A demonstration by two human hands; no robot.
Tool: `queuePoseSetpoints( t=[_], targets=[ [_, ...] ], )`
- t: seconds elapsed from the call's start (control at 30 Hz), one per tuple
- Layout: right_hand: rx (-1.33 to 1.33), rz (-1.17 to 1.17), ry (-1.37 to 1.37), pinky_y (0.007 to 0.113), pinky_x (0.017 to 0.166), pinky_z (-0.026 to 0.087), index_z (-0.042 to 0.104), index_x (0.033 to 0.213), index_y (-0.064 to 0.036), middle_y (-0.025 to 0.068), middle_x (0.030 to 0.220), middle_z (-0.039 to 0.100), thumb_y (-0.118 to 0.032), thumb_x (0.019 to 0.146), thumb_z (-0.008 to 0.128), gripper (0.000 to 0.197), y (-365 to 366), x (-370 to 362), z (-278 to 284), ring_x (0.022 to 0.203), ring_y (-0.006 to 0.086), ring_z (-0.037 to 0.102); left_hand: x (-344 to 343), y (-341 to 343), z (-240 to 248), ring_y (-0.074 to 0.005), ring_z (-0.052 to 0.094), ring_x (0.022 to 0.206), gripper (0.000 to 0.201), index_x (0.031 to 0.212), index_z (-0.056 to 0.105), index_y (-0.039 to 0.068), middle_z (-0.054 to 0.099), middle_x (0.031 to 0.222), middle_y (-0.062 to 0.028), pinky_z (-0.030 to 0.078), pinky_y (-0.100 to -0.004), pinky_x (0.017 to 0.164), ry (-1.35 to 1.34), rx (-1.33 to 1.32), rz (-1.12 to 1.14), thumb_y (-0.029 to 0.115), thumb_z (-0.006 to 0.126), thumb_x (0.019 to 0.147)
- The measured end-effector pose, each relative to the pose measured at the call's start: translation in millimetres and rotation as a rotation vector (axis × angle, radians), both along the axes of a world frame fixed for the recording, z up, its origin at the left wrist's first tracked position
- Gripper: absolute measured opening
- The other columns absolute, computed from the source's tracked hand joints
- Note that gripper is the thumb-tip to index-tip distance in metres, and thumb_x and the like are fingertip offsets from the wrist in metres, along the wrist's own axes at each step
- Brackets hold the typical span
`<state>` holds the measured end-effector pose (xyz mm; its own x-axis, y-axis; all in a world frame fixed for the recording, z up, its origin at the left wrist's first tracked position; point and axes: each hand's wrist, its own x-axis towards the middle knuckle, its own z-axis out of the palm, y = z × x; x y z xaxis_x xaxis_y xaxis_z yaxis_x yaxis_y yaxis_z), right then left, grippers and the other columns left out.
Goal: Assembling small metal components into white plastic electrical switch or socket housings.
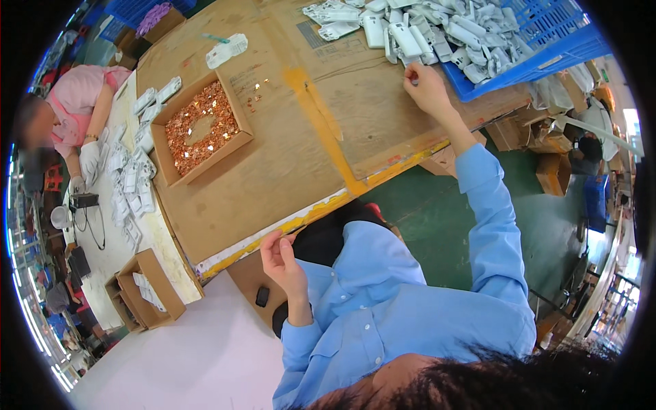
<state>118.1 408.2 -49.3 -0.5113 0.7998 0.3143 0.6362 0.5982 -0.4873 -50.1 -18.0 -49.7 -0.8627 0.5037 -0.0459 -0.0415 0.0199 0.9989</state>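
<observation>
My right hand (429,90) is stretched over the brown cardboard-covered table (273,150), just in front of a heap of white plastic housings (406,39). Its fingers are curled in, with a small dark spot at the fingertips; what they hold, if anything, I cannot make out. Close to my body, by the table's taped front edge, my left hand (285,268) is raised. Its fingers are loosely bent and the thumb stands apart, with nothing visible in them. An open cardboard box (244,137) of small copper-coloured metal pieces (205,130) sits on the table's left part.
A blue plastic crate (547,72) lies tipped at the far right, with housings spilling out. At left, a person in pink (82,102) with white gloves works at a table (102,266) bearing more housings (130,178). A smaller cardboard box (171,301) stands at its near end.
</observation>
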Motion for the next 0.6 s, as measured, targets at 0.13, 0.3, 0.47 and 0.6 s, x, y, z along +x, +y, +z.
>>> queuePoseSetpoints(
  t=[0.13,0.3,0.47,0.6],
  targets=[
    [-0.038,0.056,-0.050,0.043,0.068,0.049,0.058,0.084,-0.0031,0.0127,0.077,0.064,-0.011,0.079,0.065,0.012,6,-3,-5,0.078,0.0312,0.062,-1,-4,-4,-0.0137,0.063,0.089,0.018,0.112,0.057,-0.001,0.061,0.109,-0.0087,0.051,-0.0262,0.084,-0.033,0.024,0.019,0.003,0.053,0.096],
    [-0.137,0.049,0.005,0.035,0.065,0.049,0.060,0.088,-0.0030,0.0101,0.076,0.064,-0.010,0.079,0.067,0.013,4,-4,-3,0.071,0.0234,0.061,-1,-5,2,-0.0138,0.063,0.089,0.017,0.112,0.057,-0.001,0.061,0.108,-0.0085,0.051,-0.0262,0.084,-0.005,-0.009,0.000,0.002,0.053,0.096],
    [-0.335,0.095,0.203,0.024,0.063,0.046,0.062,0.090,-0.0026,0.0010,0.075,0.062,-0.010,0.081,0.069,0.014,4,13,-8,0.065,0.0090,0.057,1,-4,7,-0.0136,0.063,0.089,0.017,0.111,0.058,-0.001,0.061,0.107,-0.0083,0.051,-0.0260,0.084,-0.009,0.031,-0.010,0.002,0.053,0.095],
    [-0.707,0.086,0.426,0.021,0.067,0.044,0.062,0.092,-0.0045,-0.0035,0.082,0.061,-0.011,0.085,0.068,0.011,-29,14,19,0.073,0.0053,0.055,3,-2,11,-0.0139,0.063,0.091,0.018,0.112,0.058,-0.002,0.062,0.106,-0.0082,0.051,-0.0263,0.084,-0.048,0.034,-0.082,0.002,0.053,0.095]
  ],
)
